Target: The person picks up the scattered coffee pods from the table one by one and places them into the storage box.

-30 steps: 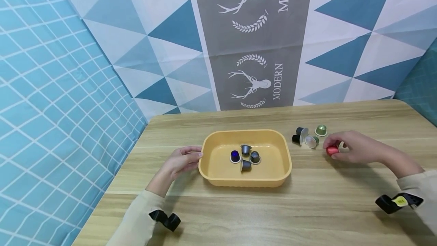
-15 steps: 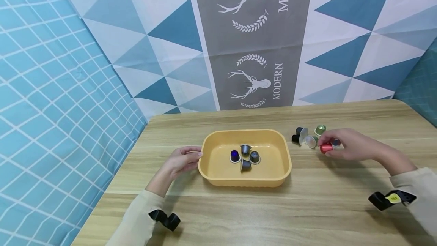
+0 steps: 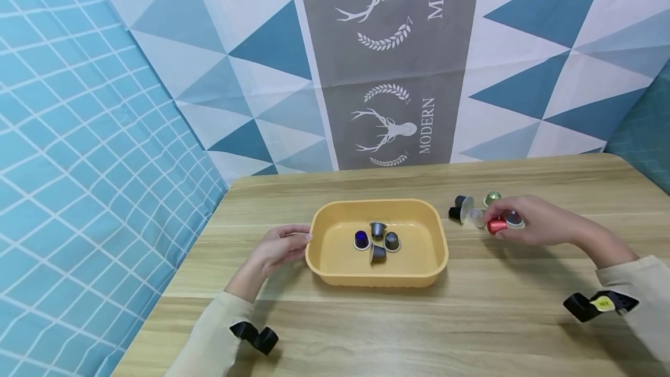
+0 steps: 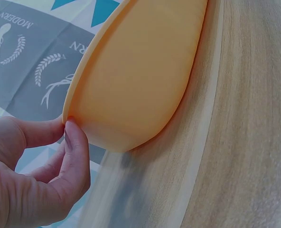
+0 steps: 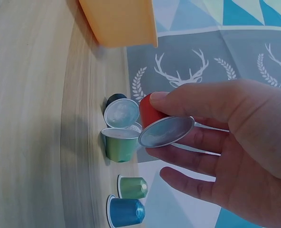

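Observation:
My left hand (image 3: pixel 280 247) pinches the left rim of a yellow plastic tray (image 4: pixel 131 71) between thumb and fingers. Inside the tray lie several coffee capsules, a dark blue one (image 3: pixel 361 240) and some grey ones (image 3: pixel 391 241). Over the table to the right, my right hand (image 3: pixel 539 220) holds a red coffee capsule (image 5: pixel 151 111) between thumb and fingers, its foil lid facing the wrist camera. Close by it are a green capsule (image 5: pixel 121 145), another green one (image 5: pixel 132 187), a blue one (image 5: pixel 126 211) and black ones (image 3: pixel 456 213).
The wooden table (image 3: pixel 419 330) carries the tray and loose capsules. A patterned cloth (image 3: pixel 398 63) hangs along its back edge, and a blue checked cloth (image 3: pixel 78 162) hangs at the left.
My right hand has moved left and slightly up with the red capsule, and a blue capsule behind it has come into sight. The left hand stays at the tray rim.

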Demonstrator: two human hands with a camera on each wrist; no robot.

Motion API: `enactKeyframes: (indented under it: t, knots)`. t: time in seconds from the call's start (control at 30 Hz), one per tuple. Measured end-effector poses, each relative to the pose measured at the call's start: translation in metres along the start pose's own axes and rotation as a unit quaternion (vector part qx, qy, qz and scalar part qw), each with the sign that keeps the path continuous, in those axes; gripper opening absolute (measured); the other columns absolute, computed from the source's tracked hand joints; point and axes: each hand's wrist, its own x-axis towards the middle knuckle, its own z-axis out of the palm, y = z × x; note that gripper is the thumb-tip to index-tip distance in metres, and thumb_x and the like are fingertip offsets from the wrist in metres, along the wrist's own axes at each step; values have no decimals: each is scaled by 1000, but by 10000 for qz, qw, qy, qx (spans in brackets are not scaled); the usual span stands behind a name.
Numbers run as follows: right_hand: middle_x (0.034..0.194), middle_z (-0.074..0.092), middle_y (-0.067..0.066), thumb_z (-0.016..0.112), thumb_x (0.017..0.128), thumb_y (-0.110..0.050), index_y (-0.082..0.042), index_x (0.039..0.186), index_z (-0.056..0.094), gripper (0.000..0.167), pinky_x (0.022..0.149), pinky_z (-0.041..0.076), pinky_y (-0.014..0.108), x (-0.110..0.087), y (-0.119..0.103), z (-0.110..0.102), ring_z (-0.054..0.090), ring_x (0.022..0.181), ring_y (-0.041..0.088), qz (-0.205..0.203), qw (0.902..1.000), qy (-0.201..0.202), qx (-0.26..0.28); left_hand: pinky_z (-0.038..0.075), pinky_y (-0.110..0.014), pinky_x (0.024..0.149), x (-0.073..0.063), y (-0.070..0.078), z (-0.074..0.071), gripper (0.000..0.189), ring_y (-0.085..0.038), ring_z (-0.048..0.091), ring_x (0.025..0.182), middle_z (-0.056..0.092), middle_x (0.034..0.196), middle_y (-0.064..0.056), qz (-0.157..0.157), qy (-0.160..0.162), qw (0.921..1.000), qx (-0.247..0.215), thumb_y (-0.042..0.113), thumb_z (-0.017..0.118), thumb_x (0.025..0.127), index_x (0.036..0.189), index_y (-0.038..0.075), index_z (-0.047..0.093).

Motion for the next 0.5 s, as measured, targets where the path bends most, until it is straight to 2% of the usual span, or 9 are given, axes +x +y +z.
enactKeyframes:
  t: [0.17,0.5]
  knots:
    - [91,64,-11,78,78,-11,-14,101,69,24,65,53,23,3,-2,-3,49,76,-6,27,9999,-44,87,56,-18,71,0,1,0,44,-4,65,79,69,92,3,-19,-7,10000,20,10,62,92,131,-6,50]
    - [88,61,-13,78,79,-12,-17,99,67,24,66,50,22,8,-12,-6,48,78,-3,232,9988,-413,150,56,-16,71,-1,1,-1,46,-3,65,79,69,88,5,7,-99,10000,14,10,61,93,132,-8,47]
